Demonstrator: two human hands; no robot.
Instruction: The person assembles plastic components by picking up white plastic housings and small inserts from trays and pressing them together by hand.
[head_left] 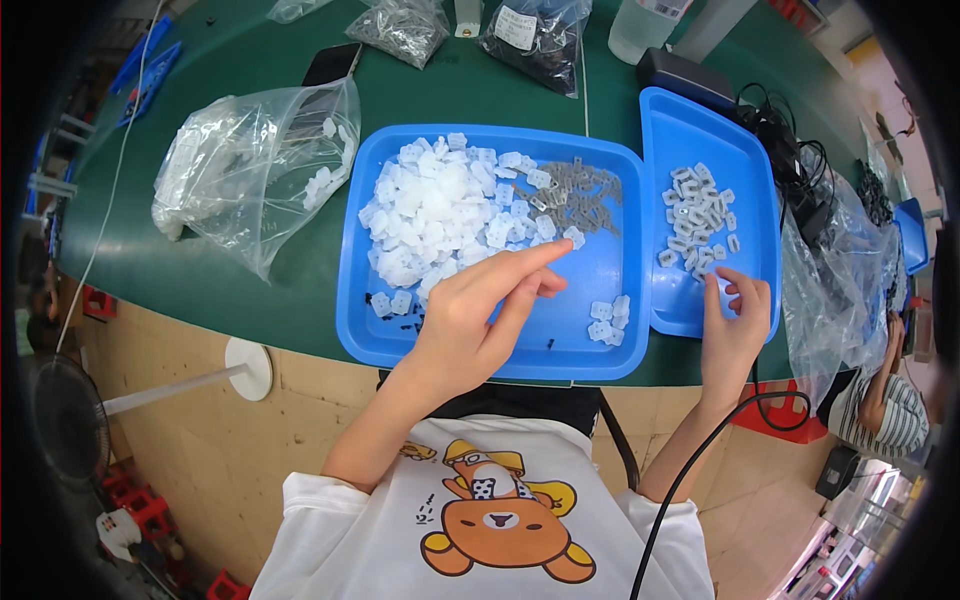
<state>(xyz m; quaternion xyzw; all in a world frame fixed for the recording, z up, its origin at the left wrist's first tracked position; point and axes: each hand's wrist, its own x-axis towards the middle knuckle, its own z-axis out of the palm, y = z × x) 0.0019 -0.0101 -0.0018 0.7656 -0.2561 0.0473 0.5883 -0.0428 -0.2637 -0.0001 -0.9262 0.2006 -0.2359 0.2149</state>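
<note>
My left hand (478, 308) hovers over the large blue tray (495, 365), index finger stretched out and the other fingers loosely bent. Right at its fingertip is a small translucent white plastic piece (574, 237); it does not look gripped. To the left lies a big heap of such white pieces (430, 205), beside a pile of dark grey small parts (583, 195). Over the near part of the smaller blue tray (668, 315), my right hand (738, 305) has thumb and index finger brought together beside a cluster of light grey plastic parts (697, 215). Whatever is between those fingertips is too small to make out.
Several white pieces (608, 320) sit apart in the large tray's near right corner. A clear plastic bag (255, 165) and a dark phone (332, 64) lie left on the green table (225, 290). Black cables (790, 140) and plastic wrap (840, 270) crowd the right.
</note>
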